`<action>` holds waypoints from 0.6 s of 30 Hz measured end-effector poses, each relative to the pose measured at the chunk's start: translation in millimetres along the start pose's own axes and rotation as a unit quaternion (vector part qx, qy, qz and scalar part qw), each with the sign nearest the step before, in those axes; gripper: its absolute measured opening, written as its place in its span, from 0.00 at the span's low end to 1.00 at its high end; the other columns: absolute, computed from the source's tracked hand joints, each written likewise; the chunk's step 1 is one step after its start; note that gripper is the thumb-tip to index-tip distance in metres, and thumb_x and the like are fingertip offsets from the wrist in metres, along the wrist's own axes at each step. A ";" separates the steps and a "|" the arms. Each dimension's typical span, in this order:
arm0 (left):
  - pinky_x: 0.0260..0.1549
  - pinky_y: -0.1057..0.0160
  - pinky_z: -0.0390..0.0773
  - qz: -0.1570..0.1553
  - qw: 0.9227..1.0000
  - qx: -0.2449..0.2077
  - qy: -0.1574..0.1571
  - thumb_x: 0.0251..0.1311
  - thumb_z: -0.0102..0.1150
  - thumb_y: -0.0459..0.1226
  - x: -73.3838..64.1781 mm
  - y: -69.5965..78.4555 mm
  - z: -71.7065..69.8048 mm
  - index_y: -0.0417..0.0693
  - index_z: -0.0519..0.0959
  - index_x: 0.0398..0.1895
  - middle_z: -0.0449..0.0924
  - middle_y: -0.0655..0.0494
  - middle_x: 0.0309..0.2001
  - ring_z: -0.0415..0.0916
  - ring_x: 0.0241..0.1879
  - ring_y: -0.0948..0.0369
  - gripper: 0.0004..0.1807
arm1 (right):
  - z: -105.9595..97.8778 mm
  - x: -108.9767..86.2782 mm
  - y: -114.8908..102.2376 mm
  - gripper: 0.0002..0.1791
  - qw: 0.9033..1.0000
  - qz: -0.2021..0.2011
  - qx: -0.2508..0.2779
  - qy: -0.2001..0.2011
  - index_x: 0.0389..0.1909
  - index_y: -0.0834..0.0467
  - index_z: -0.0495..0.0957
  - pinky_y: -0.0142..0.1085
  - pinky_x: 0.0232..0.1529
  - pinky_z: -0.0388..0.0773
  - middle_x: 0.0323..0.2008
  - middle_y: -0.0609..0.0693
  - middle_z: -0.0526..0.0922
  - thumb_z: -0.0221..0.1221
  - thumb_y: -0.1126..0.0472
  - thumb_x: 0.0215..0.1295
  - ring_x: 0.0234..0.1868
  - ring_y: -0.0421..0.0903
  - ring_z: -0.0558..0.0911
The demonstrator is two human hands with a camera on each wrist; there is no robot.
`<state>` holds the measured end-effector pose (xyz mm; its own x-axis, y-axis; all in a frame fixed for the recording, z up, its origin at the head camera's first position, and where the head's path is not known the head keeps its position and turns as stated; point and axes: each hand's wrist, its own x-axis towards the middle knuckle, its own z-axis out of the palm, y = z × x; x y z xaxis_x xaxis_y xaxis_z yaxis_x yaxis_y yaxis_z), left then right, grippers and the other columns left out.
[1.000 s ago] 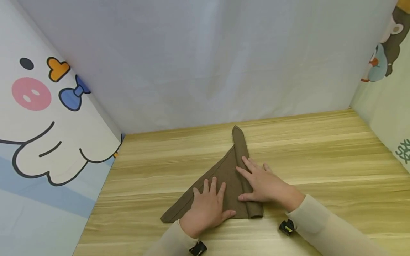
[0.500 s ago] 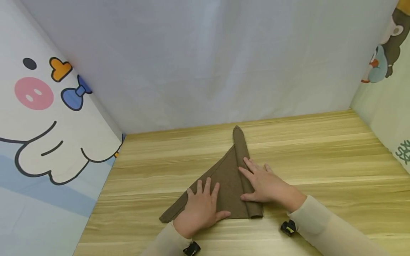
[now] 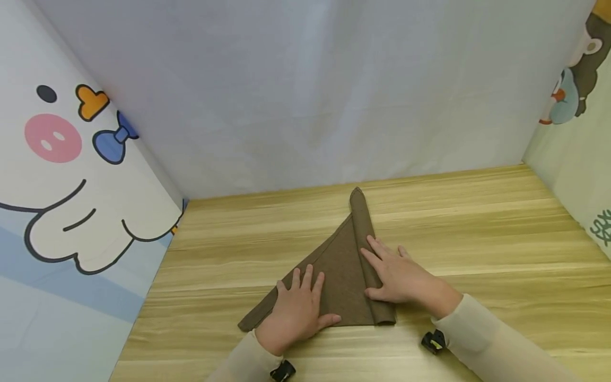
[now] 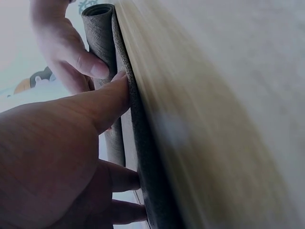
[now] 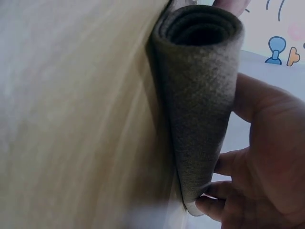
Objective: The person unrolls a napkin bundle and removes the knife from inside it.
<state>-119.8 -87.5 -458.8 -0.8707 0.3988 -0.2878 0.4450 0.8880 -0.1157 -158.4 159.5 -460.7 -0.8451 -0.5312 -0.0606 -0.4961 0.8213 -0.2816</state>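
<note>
A brown cloth (image 3: 341,281) lies on the wooden table, folded into a triangle with its right side rolled into a tube. The roll (image 5: 198,100) shows several layers coiled round a hollow at its near end. My left hand (image 3: 296,313) lies with spread fingers on the flat part of the cloth, its thumb along the near edge. On the roll rests my right hand (image 3: 398,276), fingers stretched forward over it and thumb at its left side. In the left wrist view, my left thumb (image 4: 112,98) presses the cloth close to the right thumb (image 4: 86,62).
The wooden table (image 3: 468,228) extends on both sides of the cloth. A pale fabric backdrop (image 3: 305,95) rises behind it. Printed cartoon panels stand at the left (image 3: 71,201) and right (image 3: 573,159). Small black devices (image 3: 282,370) sit at both wrists.
My left hand has slid left across the cloth, with its fingers still spread. My right hand and the roll have shifted slightly to the right.
</note>
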 end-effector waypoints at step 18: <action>0.54 0.30 0.61 -0.001 1.000 -0.010 0.000 0.55 0.35 0.75 -0.5 -5.2 2.3 0.51 0.52 0.76 0.47 0.43 0.75 0.49 0.71 0.41 0.53 | -4.5 -4.1 0.5 0.48 1.000 0.004 0.007 -0.006 0.73 0.64 0.55 0.67 0.62 0.51 0.74 0.64 0.46 0.62 0.42 0.59 0.72 0.59 0.54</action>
<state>-121.1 -92.8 -460.2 -0.8719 0.3967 -0.2871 0.4388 0.8932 -0.0983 -156.0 163.0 -456.3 -0.8463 -0.5275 -0.0743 -0.4869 0.8225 -0.2939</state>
